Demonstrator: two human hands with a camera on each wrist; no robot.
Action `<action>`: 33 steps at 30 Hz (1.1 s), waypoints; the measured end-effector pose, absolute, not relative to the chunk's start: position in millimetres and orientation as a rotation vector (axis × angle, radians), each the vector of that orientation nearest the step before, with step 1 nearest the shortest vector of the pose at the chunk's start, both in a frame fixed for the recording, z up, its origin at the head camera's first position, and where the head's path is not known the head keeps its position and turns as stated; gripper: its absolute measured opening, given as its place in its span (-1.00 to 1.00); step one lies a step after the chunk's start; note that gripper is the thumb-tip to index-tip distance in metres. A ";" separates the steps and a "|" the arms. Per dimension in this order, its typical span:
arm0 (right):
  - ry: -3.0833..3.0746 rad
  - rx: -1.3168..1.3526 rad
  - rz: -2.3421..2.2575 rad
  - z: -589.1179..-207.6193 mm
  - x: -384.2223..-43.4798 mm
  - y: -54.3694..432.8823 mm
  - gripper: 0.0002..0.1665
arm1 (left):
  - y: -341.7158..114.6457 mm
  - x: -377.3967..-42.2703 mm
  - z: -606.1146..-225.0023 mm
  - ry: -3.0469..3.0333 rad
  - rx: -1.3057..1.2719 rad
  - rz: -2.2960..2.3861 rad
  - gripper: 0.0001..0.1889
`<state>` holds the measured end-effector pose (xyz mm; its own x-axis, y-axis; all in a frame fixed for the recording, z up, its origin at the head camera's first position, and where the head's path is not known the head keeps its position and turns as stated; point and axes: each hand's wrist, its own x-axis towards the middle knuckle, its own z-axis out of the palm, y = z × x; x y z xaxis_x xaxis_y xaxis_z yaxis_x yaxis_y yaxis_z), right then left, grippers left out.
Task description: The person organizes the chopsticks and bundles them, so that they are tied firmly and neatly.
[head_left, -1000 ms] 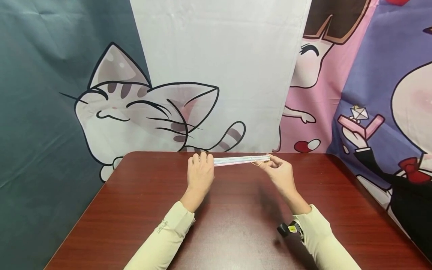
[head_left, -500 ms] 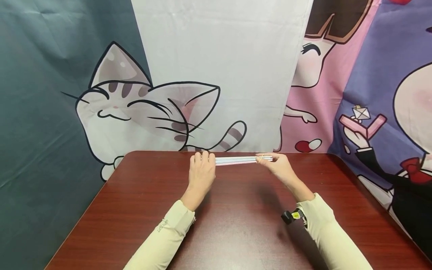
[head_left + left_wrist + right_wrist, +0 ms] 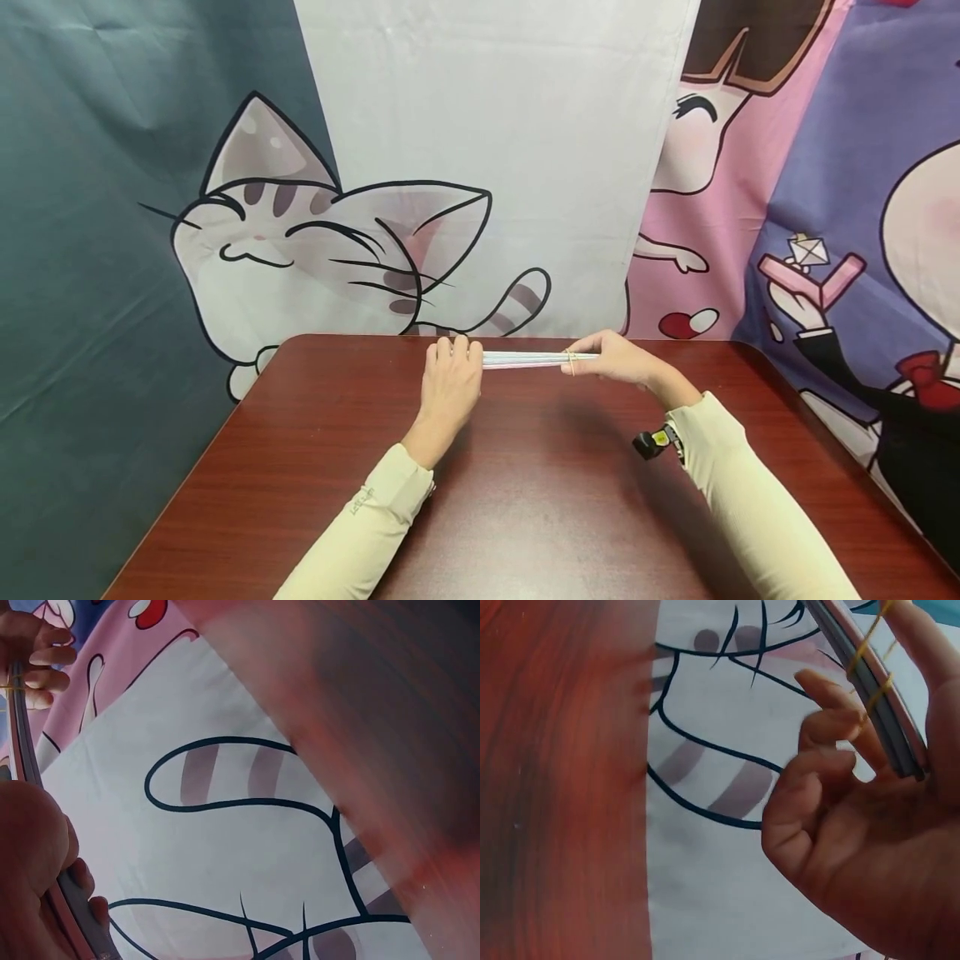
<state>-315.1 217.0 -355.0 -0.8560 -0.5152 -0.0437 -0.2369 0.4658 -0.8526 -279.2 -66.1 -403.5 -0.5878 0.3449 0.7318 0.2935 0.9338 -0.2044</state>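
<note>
My left hand [image 3: 452,379] grips one end of a slim, straight bundle [image 3: 521,360] with white, bluish and pink layers, held level above the table. In the left wrist view the fingers curl round the bundle [image 3: 26,757]. At its other end a yellow rubber band [image 3: 571,362] loops round the layers. My right hand [image 3: 611,360] pinches the band there with thumb and fingertips. The right wrist view shows the rubber band [image 3: 877,694] crossing the bundle in slanted strands, a short way in from the tip, and the right hand's other fingers bent beside it.
Both hands are over the far part of a reddish-brown wooden table [image 3: 510,500]. Right behind its edge hangs a printed cloth [image 3: 510,167] with a cartoon cat and figures. A black wrist camera [image 3: 651,443] sits under the right sleeve.
The right hand has turned and shifted along the bundle's end; the rubber band now sits round it, a little further in. The left hand stays nearly still.
</note>
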 end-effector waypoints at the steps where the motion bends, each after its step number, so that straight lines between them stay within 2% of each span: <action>1: 2.418 -0.654 -1.311 -353.9 -315.9 216.6 -0.60 | -66.7 -278.8 -403.2 -2.230 -0.452 0.077 -0.92; 9: 2.345 -0.744 -1.178 -343.4 -321.5 218.1 -0.66 | -66.4 -276.8 -401.7 -2.214 -0.448 0.091 -0.86; 21: 2.436 -0.761 -1.080 -339.8 -322.9 222.6 -0.50 | -60.9 -273.4 -403.3 -2.207 -0.500 0.135 -0.69; 33: 2.480 -0.871 -1.251 -343.0 -307.8 213.5 -0.43 | -60.8 -271.8 -403.3 -2.253 -0.470 0.144 -0.82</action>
<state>-307.8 213.5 -343.0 -0.7968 -0.6014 0.0586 -0.4045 0.4588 -0.7911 -271.8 -60.8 -403.3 -0.6015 0.3793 0.7031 0.2866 0.9240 -0.2533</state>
